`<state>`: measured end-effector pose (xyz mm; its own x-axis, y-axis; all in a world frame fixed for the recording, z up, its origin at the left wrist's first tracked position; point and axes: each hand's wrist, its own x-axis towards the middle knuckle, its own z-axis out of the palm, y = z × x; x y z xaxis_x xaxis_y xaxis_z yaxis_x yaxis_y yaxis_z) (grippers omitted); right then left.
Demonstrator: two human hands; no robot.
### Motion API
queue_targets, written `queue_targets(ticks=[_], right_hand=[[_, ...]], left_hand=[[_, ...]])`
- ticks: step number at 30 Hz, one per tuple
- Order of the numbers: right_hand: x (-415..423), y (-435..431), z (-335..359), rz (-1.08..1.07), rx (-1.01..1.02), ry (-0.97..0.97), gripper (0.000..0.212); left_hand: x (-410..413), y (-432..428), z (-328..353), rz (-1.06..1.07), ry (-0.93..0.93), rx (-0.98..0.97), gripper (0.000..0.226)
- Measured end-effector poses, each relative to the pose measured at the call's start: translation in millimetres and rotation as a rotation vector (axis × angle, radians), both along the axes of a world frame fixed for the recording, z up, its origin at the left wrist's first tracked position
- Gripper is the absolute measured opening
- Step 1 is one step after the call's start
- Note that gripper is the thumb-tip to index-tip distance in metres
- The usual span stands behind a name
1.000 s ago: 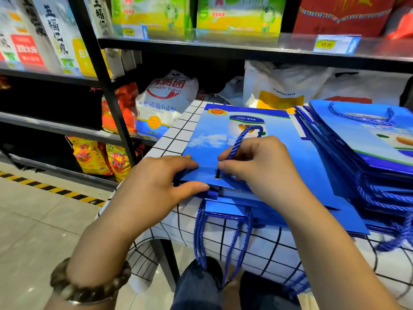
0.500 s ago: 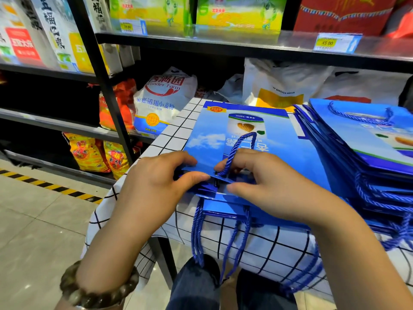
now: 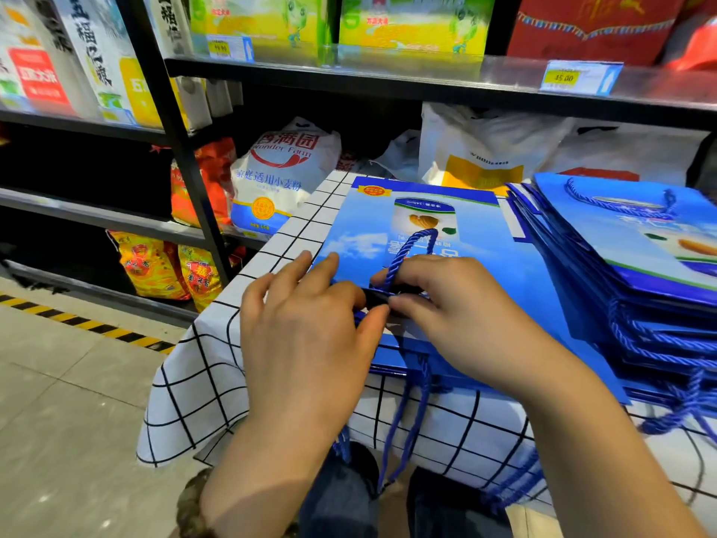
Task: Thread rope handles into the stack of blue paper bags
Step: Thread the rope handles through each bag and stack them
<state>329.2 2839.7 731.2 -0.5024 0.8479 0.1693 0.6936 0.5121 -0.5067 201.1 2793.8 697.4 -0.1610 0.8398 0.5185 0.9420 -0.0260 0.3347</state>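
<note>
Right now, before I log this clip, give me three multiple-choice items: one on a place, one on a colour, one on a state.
1. Where does the pile of bags with handles lie?
A) right of the bag being worked
B) in a box
C) on a chair
2. What colour is the rope?
A) red
B) blue
C) white
3. What is the right hand doing?
A) hanging idle
B) lying flat and open
C) pinching the rope
Key: 1 A, the pile sits beside that bag on its right; 2 B, the rope matches the blue bags; 3 C, finger and thumb close on the rope at the bag's edge.
</note>
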Motion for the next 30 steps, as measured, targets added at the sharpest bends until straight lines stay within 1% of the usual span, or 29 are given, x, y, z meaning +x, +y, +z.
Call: queue_targets(ticks=[5, 7, 10, 14, 17, 20, 23, 24, 26, 28, 30], right_hand=[[-2, -1, -4, -0.013, 0.042, 0.023, 0.015], [-3, -1, -6, -0.031, 0.042, 0.064, 0.015], [-4, -2, -7, -0.055, 0.064, 0.07, 0.014], [-5, -7, -6, -0.083, 0.135, 0.068, 0.012], [-3, -9, -6, -0.126, 0.172, 0.053, 0.022], [1, -8, -4, -0.109, 0.1, 0.099, 0.029], [8, -3, -4, -0.07, -0.043, 0.155, 0.026], [10, 0, -4, -0.071, -0.053, 0.136, 0.028], [12, 5, -7, -0.038, -0.031, 0.015, 0.038], [9, 8, -7, 0.016, -0.014, -0.153, 0.043], [3, 10, -8, 0.062, 0.013, -0.269, 0.043]], left_hand=[[6, 2, 3, 0.067, 0.071, -0.02, 0.022], [8, 4, 1, 0.089, 0.086, -0.03, 0.025], [9, 6, -2, 0.103, 0.096, -0.034, 0.031], [8, 8, -4, 0.086, 0.091, 0.013, 0.023], [7, 5, -4, 0.013, 0.135, 0.025, 0.026], [5, 0, -4, -0.069, 0.196, -0.004, 0.031], [-1, -3, -8, -0.115, 0.212, 0.006, 0.025], [-3, -3, -11, -0.13, 0.207, 0.022, 0.021], [-5, -3, -15, -0.144, 0.172, 0.064, 0.017], [-7, -5, -17, -0.154, 0.082, 0.073, 0.016], [-9, -6, -17, -0.165, -0.017, 0.078, 0.011]])
